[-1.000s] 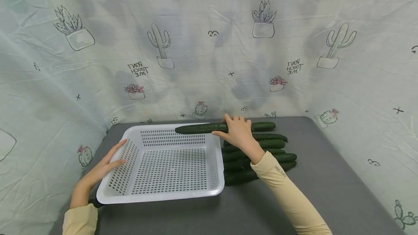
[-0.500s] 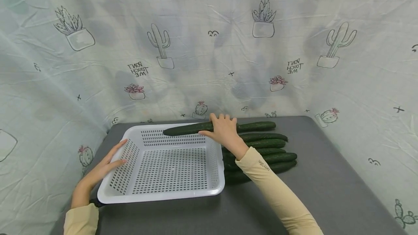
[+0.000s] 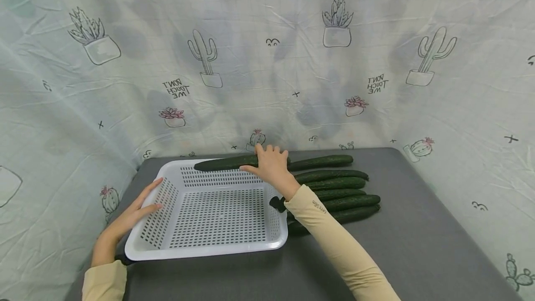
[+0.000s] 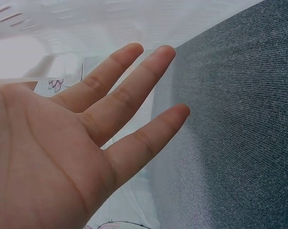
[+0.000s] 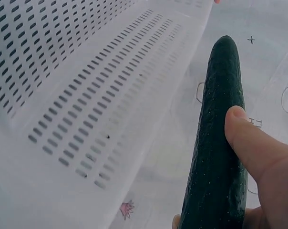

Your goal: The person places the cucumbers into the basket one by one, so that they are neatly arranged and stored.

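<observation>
Held a cucumber in the right grip at mid-frame, by the back rim of the white basket. Rested the left grip, fingers straight, against the basket's left side, lower left.

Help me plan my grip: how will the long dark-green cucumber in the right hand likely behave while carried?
The long dark-green cucumber looks stiff, extending straight beyond the right hand. Held off-centre, its longer side may dip. Its rounded sides suggest rolling if set down.

- Head: farthest back, forward and down over basket.
- Left wrist: close on left hand.
- Right wrist: close along cucumber; shares basket with head.
</observation>
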Demonstrator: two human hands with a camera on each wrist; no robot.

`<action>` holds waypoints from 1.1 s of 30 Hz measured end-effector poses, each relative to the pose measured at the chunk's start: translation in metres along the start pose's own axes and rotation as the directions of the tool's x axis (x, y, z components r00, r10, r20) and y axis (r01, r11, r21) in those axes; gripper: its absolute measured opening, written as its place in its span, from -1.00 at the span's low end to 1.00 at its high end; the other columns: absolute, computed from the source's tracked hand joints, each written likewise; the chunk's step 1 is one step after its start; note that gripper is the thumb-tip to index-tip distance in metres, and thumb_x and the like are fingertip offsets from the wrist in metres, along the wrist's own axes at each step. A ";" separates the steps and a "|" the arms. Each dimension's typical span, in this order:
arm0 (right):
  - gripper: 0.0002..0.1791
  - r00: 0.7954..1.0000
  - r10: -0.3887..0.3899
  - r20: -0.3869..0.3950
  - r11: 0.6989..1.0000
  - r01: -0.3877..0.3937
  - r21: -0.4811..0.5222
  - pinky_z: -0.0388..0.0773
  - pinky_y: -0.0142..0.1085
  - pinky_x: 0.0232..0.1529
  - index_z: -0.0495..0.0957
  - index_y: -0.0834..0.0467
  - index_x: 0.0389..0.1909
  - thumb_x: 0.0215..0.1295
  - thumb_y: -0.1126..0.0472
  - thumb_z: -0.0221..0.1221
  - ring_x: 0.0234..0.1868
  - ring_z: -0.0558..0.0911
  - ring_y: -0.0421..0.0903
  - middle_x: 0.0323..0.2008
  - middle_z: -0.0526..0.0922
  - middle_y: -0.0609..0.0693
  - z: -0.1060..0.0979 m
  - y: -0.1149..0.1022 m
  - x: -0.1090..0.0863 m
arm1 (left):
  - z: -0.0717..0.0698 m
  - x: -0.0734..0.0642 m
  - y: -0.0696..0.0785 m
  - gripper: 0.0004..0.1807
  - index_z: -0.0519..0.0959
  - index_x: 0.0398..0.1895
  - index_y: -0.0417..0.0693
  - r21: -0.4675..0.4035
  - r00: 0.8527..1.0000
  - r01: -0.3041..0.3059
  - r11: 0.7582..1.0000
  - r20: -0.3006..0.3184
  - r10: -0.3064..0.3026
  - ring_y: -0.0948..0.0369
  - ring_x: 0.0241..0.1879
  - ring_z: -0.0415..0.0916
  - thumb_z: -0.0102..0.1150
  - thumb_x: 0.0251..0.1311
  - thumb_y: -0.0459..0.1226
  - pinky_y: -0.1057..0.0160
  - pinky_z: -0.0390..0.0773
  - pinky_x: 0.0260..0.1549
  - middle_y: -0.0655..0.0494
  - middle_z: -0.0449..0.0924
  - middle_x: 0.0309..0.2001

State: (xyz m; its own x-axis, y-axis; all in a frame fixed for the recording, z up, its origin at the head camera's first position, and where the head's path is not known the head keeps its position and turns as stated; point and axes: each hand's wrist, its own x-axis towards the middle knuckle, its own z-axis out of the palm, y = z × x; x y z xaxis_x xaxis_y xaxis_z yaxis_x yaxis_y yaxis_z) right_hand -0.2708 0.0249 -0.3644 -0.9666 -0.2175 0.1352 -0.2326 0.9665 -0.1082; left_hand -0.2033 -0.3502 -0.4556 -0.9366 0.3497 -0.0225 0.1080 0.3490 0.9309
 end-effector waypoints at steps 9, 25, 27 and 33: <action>-0.16 1.000 -0.005 -0.022 1.000 0.005 0.001 0.34 -0.01 -0.15 0.35 -0.04 0.11 -0.02 -0.57 -0.08 -0.07 0.45 0.09 -0.03 0.50 0.09 0.013 -0.018 0.003 | 0.000 -0.002 -0.001 -0.21 -0.33 0.47 0.24 -0.019 1.000 0.003 1.000 0.006 -0.003 -0.08 -0.17 0.52 -0.12 0.36 -0.28 0.01 0.59 -0.50 -0.39 -0.26 0.34; -0.22 0.994 -0.025 -0.111 1.000 0.027 0.013 0.33 -0.02 -0.13 0.35 -0.08 0.07 -0.01 -0.54 -0.05 -0.03 0.42 0.09 -0.04 0.47 0.10 0.027 -0.051 0.010 | 0.000 0.000 0.000 -0.22 -0.30 0.47 0.21 0.030 1.000 0.007 1.000 -0.014 -0.006 -0.04 -0.19 0.53 -0.11 0.35 -0.26 0.06 0.60 -0.48 -0.36 -0.26 0.35; -0.22 0.995 -0.021 -0.098 1.000 0.023 0.018 0.35 -0.02 -0.13 0.34 -0.09 0.08 -0.01 -0.55 -0.06 -0.05 0.43 0.07 -0.05 0.48 0.08 0.030 -0.053 0.011 | -0.001 0.001 0.001 -0.21 -0.31 0.47 0.21 0.040 1.000 0.008 0.999 -0.016 -0.007 -0.04 -0.18 0.52 -0.10 0.35 -0.26 0.06 0.60 -0.48 -0.37 -0.27 0.35; -0.22 0.999 -0.018 -0.049 0.999 0.020 0.035 0.37 -0.05 -0.19 0.34 -0.11 0.11 0.00 -0.55 -0.08 -0.13 0.46 0.04 -0.11 0.50 0.05 0.043 -0.057 0.012 | -0.002 0.001 0.002 -0.21 -0.31 0.47 0.22 0.037 1.000 0.014 0.999 -0.014 -0.014 -0.08 -0.17 0.51 -0.11 0.35 -0.26 0.04 0.60 -0.49 -0.38 -0.27 0.35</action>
State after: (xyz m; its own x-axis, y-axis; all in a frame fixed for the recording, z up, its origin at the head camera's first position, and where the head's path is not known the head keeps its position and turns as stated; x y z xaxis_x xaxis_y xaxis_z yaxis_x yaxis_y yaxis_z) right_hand -0.2737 -0.0388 -0.3988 -0.9558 -0.2281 0.1855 -0.2554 0.9567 -0.1395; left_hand -0.2040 -0.3506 -0.4529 -0.9425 0.3328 -0.0301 0.1070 0.3859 0.9163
